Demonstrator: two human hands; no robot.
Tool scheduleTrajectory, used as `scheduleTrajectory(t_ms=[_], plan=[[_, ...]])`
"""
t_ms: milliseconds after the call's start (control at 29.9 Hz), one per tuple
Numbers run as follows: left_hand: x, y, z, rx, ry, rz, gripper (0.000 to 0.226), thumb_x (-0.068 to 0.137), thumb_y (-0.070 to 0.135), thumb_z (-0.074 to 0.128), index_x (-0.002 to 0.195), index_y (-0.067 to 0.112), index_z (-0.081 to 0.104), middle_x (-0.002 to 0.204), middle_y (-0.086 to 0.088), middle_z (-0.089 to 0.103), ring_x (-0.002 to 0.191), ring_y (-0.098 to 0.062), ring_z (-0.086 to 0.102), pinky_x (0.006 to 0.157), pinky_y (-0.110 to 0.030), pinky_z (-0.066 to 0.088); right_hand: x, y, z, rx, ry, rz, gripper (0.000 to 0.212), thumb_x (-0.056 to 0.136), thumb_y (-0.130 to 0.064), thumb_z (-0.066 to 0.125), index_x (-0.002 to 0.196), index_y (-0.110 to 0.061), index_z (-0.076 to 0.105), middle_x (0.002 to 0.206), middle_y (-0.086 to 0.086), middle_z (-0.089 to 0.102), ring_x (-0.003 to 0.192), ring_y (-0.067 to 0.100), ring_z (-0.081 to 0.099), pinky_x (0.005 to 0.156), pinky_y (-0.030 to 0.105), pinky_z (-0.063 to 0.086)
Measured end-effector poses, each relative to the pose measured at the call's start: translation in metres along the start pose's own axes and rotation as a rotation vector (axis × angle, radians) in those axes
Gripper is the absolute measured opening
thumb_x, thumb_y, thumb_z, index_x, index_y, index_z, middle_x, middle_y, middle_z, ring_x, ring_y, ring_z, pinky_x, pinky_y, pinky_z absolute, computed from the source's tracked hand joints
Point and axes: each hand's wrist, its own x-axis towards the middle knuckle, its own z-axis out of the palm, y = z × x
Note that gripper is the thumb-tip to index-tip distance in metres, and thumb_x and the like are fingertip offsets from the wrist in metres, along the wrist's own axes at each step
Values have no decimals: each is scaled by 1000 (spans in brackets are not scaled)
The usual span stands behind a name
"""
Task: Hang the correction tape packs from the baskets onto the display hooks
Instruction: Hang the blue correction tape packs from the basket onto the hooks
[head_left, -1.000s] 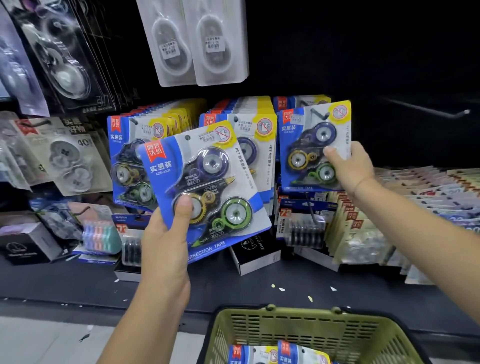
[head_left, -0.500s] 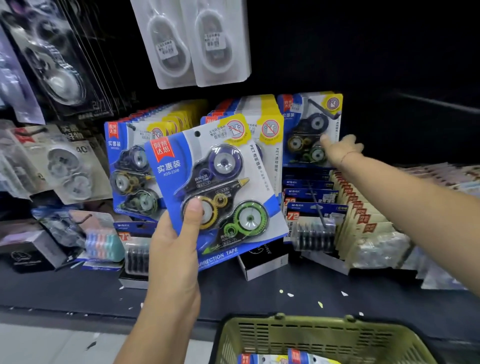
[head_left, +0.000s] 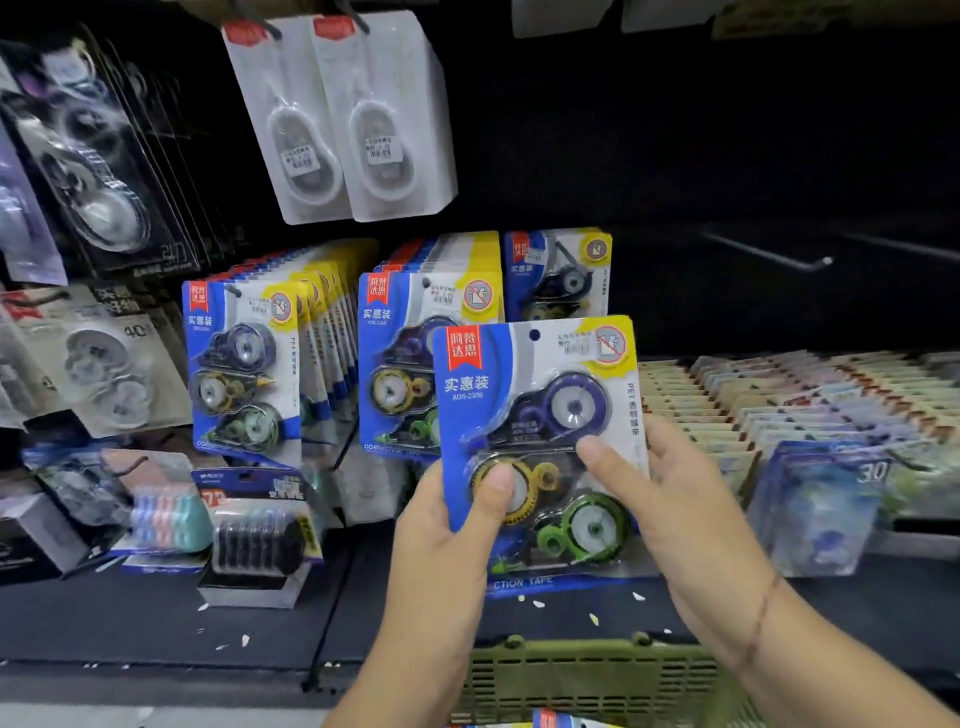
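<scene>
At centre frame we hold one correction tape pack (head_left: 540, 447) upright, left hand (head_left: 447, 545) and right hand (head_left: 670, 519) fingers gripping its sides, below the hanging packs (head_left: 431, 358) and above the green basket (head_left: 587, 675).

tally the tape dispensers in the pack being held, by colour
In the correction tape pack:
purple dispenser: 1
yellow dispenser: 1
green dispenser: 1
Total: 3
</scene>
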Motion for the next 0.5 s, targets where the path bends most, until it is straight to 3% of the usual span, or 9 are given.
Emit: scheduleTrajectory(t_ms=[100,167,200,267,334,434,501], plan=[[9,9,5,107,-6,84,24,80,51,64,102,42,68,105,18,74,99,2,67,81,-12,50,17,-3,-13,-9,94,-41,23,83,-22,71,105,-18,66,99,0,75,95,22,71,79,40,58],[28,17,1,332,20,172,40,86,55,55,125,45,54,130,31,58,121,17,49,94,-4,38,34,-7,-24,-78,177,-98,19,84,-24,73,101,-20,66,94,-3,75,89,16,72,70,31,58],[39,21,-2,505,33,216,50,90,56,51,138,44,43,146,30,43,134,16,35,105,-4,27,44,-9,-30,-129,218,-125,16,85,-26,73,99,-22,65,93,-4,74,86,12,71,70,29,57],[66,28,-5,829,65,270,64,99,51,45,157,33,25,166,11,18,153,-3,8,121,-20,8,62,-11,-40,-224,270,-170,13,86,-29,72,94,-27,61,91,-9,70,79,-1,66,68,22,53],[89,34,-5,1063,76,294,67,103,50,39,161,29,14,170,1,0,156,-15,-9,123,-31,-7,76,-11,-44,-284,289,-185,13,87,-31,71,92,-30,59,90,-13,67,74,-5,63,62,15,49],[111,32,-4,1313,75,321,69,103,54,35,161,31,6,170,-5,-8,156,-24,-14,123,-40,-11,89,-7,-49,-330,304,-180,16,87,-34,71,95,-28,58,90,-13,65,75,-4,60,57,14,44],[117,28,-4,1349,63,322,71,103,55,36,161,31,3,170,-6,-9,156,-26,-12,124,-44,-7,93,-3,-50,-358,296,-191,16,87,-34,71,94,-29,58,88,-14,64,68,-9,59,52,8,42]])
